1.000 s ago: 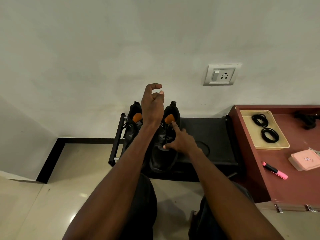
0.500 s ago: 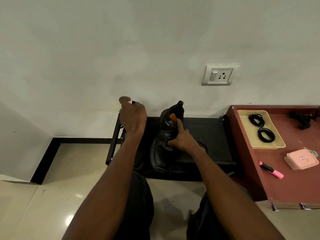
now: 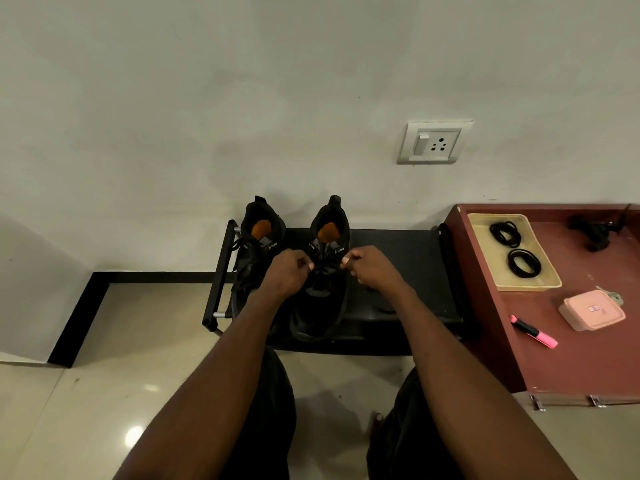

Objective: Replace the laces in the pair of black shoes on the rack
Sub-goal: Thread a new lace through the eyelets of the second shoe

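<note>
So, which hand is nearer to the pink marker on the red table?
Right. The right hand is over the right shoe on the rack, on the side toward the pink marker. The left hand is beyond that shoe's laces, farther away.

Two shoes [image 3: 263, 244] [image 3: 323, 271], two lace coils [image 3: 505, 233] [image 3: 524, 262], one tray [image 3: 540, 284], one highlighter [image 3: 533, 331], one pink box [image 3: 591, 312], one socket [image 3: 434, 143].

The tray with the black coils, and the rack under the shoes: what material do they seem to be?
The tray looks like cream plastic, matte, with a moulded raised rim. The rack seems to have a black metal tube frame with silvery joints at its left end; its dark shelf could be fabric or board, which the picture does not settle.
</note>
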Demonstrator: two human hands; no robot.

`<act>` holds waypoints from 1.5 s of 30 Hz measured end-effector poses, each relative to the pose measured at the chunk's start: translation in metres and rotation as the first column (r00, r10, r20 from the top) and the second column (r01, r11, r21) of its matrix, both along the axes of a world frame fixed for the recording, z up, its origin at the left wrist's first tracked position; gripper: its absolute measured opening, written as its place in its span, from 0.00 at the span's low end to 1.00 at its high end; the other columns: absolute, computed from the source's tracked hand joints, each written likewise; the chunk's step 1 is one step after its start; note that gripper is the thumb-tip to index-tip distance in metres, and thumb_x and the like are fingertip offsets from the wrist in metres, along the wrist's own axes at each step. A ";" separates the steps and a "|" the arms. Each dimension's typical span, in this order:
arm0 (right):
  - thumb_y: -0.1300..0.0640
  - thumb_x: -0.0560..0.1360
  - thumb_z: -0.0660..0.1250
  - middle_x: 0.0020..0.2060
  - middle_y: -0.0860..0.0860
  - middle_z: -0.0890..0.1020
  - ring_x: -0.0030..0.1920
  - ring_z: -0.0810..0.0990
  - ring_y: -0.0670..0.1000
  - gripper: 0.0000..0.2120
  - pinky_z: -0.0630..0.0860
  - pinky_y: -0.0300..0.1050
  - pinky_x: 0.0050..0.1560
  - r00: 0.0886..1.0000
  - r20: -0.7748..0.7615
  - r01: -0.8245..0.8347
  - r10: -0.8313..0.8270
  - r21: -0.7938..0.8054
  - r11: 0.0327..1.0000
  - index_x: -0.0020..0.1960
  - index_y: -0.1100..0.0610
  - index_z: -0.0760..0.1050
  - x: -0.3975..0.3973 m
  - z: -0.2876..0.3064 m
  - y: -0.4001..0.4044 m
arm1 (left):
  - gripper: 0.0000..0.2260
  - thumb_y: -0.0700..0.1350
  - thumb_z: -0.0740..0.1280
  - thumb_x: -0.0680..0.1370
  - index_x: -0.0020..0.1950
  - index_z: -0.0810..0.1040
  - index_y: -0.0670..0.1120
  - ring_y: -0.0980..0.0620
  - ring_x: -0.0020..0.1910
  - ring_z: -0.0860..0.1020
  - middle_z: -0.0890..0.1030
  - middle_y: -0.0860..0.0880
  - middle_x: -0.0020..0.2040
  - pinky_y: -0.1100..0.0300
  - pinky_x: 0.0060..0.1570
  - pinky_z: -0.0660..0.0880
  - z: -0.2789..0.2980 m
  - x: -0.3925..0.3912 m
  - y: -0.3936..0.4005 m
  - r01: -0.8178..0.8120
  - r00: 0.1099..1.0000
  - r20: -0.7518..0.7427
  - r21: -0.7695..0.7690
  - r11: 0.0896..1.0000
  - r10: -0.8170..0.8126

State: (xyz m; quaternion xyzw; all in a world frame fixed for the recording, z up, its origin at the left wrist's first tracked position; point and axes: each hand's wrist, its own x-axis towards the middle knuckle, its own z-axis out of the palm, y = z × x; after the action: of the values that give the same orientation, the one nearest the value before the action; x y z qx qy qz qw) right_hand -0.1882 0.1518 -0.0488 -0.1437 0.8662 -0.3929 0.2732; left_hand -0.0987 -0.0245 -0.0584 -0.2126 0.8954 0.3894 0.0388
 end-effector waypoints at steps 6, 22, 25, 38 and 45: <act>0.63 0.83 0.56 0.35 0.53 0.77 0.31 0.74 0.49 0.11 0.73 0.38 0.31 0.961 0.177 0.249 -0.215 -0.198 0.948 0.44 0.59 0.72 0.001 0.002 -0.008 | 0.13 0.46 0.68 0.80 0.62 0.72 0.44 0.54 0.45 0.75 0.75 0.50 0.48 0.63 0.41 0.70 -0.007 0.001 0.006 -0.051 0.997 -0.057 0.101 0.994 0.057; 0.59 0.79 0.62 0.45 0.57 0.80 0.46 0.79 0.61 0.05 0.74 0.51 0.44 0.949 -0.285 0.207 -0.132 0.249 0.946 0.47 0.59 0.74 -0.004 -0.002 0.002 | 0.07 0.44 0.63 0.82 0.49 0.77 0.43 0.53 0.36 0.74 0.78 0.47 0.39 0.59 0.35 0.71 -0.005 -0.010 0.008 -0.260 0.957 -0.048 0.294 0.920 0.286; 0.59 0.78 0.62 0.49 0.59 0.81 0.49 0.80 0.63 0.05 0.74 0.52 0.45 0.934 -0.351 0.177 -0.062 0.303 0.936 0.50 0.60 0.74 -0.003 -0.002 0.004 | 0.06 0.43 0.63 0.82 0.49 0.77 0.42 0.52 0.38 0.75 0.79 0.46 0.42 0.59 0.37 0.72 -0.006 -0.010 0.006 -0.274 0.954 -0.058 0.244 0.930 0.296; 0.57 0.79 0.61 0.50 0.59 0.79 0.50 0.79 0.60 0.08 0.70 0.47 0.45 0.960 -0.174 0.263 -0.220 0.294 0.919 0.54 0.61 0.73 -0.002 0.007 0.016 | 0.10 0.42 0.67 0.81 0.61 0.77 0.44 0.52 0.54 0.75 0.75 0.48 0.58 0.58 0.56 0.74 -0.010 -0.005 0.005 -0.263 0.926 -0.284 -0.013 0.965 0.249; 0.72 0.81 0.58 0.60 0.62 0.81 0.64 0.79 0.59 0.18 0.76 0.50 0.66 0.784 0.501 0.189 0.367 -0.756 0.627 0.70 0.69 0.70 0.018 0.069 0.006 | 0.08 0.41 0.61 0.83 0.53 0.79 0.40 0.47 0.44 0.81 0.84 0.44 0.42 0.52 0.51 0.79 0.021 -0.005 0.011 -0.172 0.899 0.016 0.932 0.319 0.438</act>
State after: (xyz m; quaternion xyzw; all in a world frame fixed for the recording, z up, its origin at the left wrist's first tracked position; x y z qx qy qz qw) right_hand -0.1697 0.1583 0.0198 -0.1562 0.4644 -0.7341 0.4701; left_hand -0.1035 -0.0134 -0.0370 -0.2725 0.4686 0.8397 -0.0333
